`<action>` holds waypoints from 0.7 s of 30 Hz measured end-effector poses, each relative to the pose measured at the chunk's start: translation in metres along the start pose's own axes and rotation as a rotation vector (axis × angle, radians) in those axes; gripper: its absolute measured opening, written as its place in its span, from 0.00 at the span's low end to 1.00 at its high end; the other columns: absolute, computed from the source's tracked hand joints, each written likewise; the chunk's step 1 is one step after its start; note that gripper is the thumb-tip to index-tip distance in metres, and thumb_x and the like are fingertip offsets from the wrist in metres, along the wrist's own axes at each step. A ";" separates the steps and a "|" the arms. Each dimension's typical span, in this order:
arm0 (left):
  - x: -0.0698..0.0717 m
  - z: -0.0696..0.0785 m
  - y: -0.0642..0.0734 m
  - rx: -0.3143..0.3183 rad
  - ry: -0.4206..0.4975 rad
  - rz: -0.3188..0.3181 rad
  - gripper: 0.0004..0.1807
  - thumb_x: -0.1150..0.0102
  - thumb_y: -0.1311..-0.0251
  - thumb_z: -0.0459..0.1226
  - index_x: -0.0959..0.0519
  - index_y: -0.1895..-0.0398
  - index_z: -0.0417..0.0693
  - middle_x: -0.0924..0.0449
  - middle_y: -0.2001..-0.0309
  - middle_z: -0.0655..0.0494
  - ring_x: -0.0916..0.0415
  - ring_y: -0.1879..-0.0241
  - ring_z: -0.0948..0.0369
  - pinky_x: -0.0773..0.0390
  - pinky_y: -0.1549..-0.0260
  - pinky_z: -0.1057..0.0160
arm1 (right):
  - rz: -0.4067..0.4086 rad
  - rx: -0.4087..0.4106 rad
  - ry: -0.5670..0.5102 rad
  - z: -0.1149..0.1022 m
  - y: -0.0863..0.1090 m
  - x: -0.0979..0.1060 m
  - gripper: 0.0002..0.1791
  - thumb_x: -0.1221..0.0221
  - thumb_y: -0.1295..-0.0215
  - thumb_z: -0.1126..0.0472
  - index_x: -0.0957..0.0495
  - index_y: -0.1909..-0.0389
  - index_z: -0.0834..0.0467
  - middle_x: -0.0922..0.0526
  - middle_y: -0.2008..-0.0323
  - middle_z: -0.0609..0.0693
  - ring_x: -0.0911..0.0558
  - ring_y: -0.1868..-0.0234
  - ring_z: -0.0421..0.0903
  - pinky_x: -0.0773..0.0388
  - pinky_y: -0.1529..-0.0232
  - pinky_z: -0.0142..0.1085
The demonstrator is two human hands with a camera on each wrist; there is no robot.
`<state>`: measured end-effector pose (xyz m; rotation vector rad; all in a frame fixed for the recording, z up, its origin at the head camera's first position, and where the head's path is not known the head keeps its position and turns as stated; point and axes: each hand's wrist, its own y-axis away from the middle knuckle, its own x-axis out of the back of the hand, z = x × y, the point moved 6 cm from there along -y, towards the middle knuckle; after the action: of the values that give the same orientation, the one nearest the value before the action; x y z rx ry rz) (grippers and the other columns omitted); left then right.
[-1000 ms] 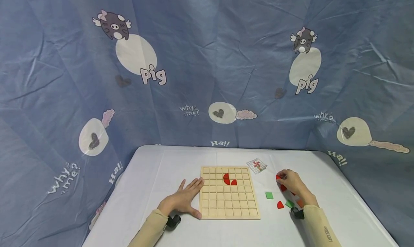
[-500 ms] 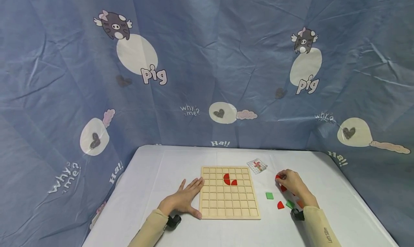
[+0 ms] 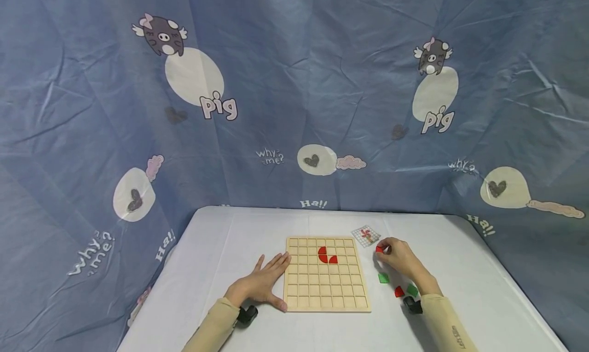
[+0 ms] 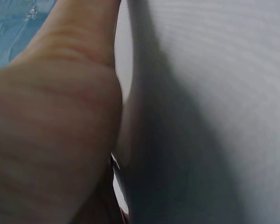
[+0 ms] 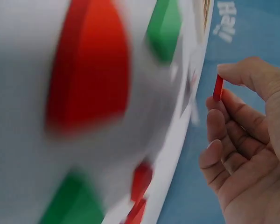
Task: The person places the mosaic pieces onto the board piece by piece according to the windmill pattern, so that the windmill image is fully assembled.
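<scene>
My left hand (image 3: 261,284) lies flat with spread fingers, its fingertips and thumb touching the left edge of the wooden grid board (image 3: 326,293). Several red pieces sit in cells of its upper part, among them a quarter-circle piece (image 3: 333,260). To the right of the board my right hand (image 3: 401,258) pinches a red piece (image 5: 218,87) between thumb and index finger, above the table. The right wrist view shows it edge-on, its other fingers curled loosely below. In the left wrist view the left hand (image 4: 51,135) fills much of the frame; its fingertips are hidden.
A picture card (image 3: 365,235) with a red figure on a grid lies beyond the board's right corner. Between board and right forearm are a green square (image 3: 383,278), a red piece (image 3: 399,291) and another green piece (image 3: 412,290). More red pieces (image 5: 142,179) lie behind the right hand.
My right hand has moved left toward the board, carrying the pinched red piece away from the loose pieces. The left hand and the board have stayed where they were.
</scene>
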<state>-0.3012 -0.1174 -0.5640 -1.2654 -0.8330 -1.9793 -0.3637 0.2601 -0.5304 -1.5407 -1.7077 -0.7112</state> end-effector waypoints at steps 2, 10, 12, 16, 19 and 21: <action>0.001 0.001 0.000 -0.001 0.002 0.000 0.74 0.36 0.68 0.71 0.60 0.23 0.45 0.65 0.21 0.49 0.65 0.22 0.49 0.68 0.30 0.33 | -0.004 0.051 0.016 -0.012 -0.001 -0.006 0.12 0.33 0.43 0.62 0.20 0.60 0.61 0.20 0.69 0.48 0.26 0.70 0.40 0.29 0.73 0.30; 0.000 0.000 -0.001 0.006 0.007 -0.001 0.74 0.36 0.69 0.71 0.61 0.22 0.46 0.65 0.21 0.49 0.65 0.22 0.50 0.68 0.30 0.34 | -0.089 0.192 -0.014 -0.054 -0.002 -0.036 0.08 0.33 0.42 0.60 0.19 0.63 0.56 0.22 0.71 0.44 0.26 0.72 0.38 0.27 0.78 0.29; -0.001 -0.001 -0.002 0.006 0.007 -0.002 0.74 0.36 0.68 0.72 0.61 0.22 0.46 0.65 0.21 0.49 0.65 0.22 0.50 0.68 0.30 0.34 | -0.094 0.225 -0.010 -0.061 -0.003 -0.042 0.08 0.32 0.42 0.60 0.19 0.63 0.57 0.21 0.70 0.44 0.26 0.72 0.37 0.27 0.76 0.28; -0.001 -0.001 -0.002 0.001 0.005 -0.001 0.74 0.36 0.68 0.72 0.61 0.22 0.46 0.65 0.21 0.49 0.66 0.22 0.50 0.68 0.30 0.34 | -0.093 0.273 -0.001 -0.072 -0.006 -0.050 0.08 0.33 0.42 0.61 0.19 0.63 0.57 0.20 0.69 0.44 0.26 0.73 0.35 0.26 0.75 0.27; -0.001 -0.001 -0.002 0.001 0.006 0.000 0.74 0.36 0.68 0.72 0.61 0.22 0.46 0.65 0.21 0.50 0.66 0.22 0.50 0.69 0.30 0.34 | -0.102 0.287 0.004 -0.077 -0.008 -0.056 0.07 0.33 0.42 0.61 0.19 0.63 0.57 0.20 0.70 0.43 0.26 0.73 0.34 0.25 0.74 0.27; -0.001 -0.002 -0.002 0.003 0.003 -0.002 0.74 0.36 0.68 0.72 0.61 0.22 0.47 0.66 0.21 0.50 0.66 0.22 0.50 0.69 0.30 0.34 | -0.108 0.296 0.015 -0.079 -0.009 -0.059 0.07 0.33 0.42 0.61 0.19 0.63 0.56 0.20 0.70 0.43 0.26 0.73 0.33 0.25 0.73 0.27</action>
<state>-0.3037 -0.1174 -0.5663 -1.2597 -0.8354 -1.9804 -0.3591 0.1612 -0.5305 -1.2438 -1.8044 -0.4947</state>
